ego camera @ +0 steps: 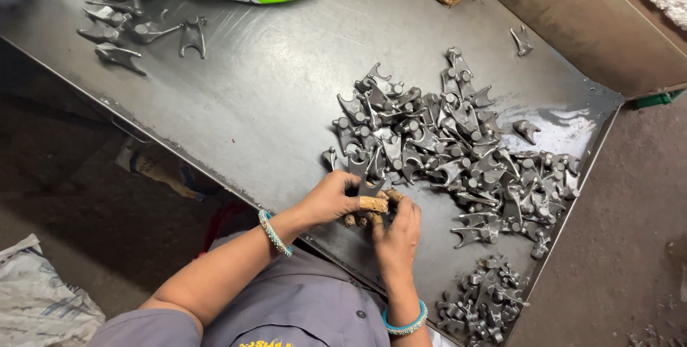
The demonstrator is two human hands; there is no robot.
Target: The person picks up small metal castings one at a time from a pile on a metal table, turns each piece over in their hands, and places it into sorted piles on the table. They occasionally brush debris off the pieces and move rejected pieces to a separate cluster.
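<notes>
Left hand [330, 200]: pinching a forked metal part [370, 188] at the tabletop's [272, 96] near edge.
Right hand [396, 234]: taped fingertips [375, 204] gripping the same part.
Pile of parts [444, 143]: just beyond.

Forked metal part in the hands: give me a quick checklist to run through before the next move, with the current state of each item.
1. Forked metal part held by both hands: ok; left hand and right hand both close on it at the table's near edge.
2. Grip firm: cannot tell; the wrapped fingertips hide the contact.
3. Fingertips covered: ok on those visible.
4. Main pile within reach: ok, just beyond the hands.
5. Smaller pile kept apart from the main pile: ok, bare steel table shows between them.
6. Strays away from the piles: not ok; one loose part lies alone near the far edge.
</notes>
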